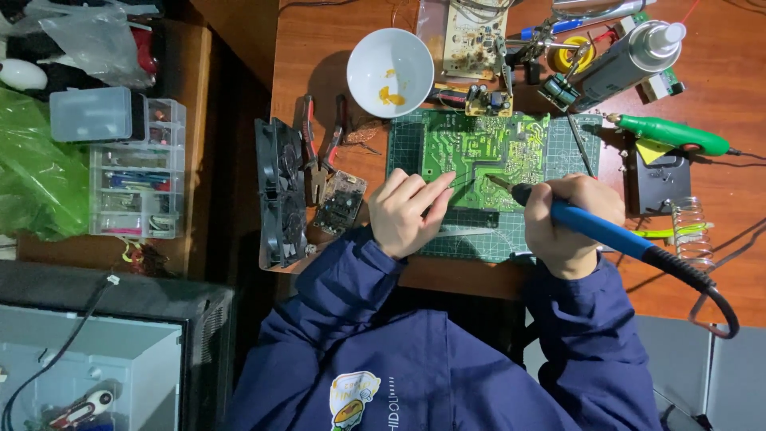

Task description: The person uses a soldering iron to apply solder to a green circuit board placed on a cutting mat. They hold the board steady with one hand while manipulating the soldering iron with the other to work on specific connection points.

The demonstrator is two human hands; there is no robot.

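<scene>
At the far left a clear drawer box (136, 187) stands on a side shelf, with a black fan (281, 195) and red-handled pliers (319, 152) on the tabletop (734, 231) just to its right. Beside them a white bowl (391, 72) with yellow residue sits above the green mat (479, 239). Your left hand (403, 215) rests on the mat's left part, its grip loosely curled, the fingers (435, 187) pinching a thin strand whose kind you cannot tell, at the lower left edge of the green board (487, 156). The board lies flat on the mat, between your hands. Your right hand (570, 219) has its grip closed around the blue iron (590, 223), whose tip touches the board's lower middle. Farther right lie a grey spray can (630, 56), a green tool (670, 132) and a wire coil stand (692, 231).
</scene>
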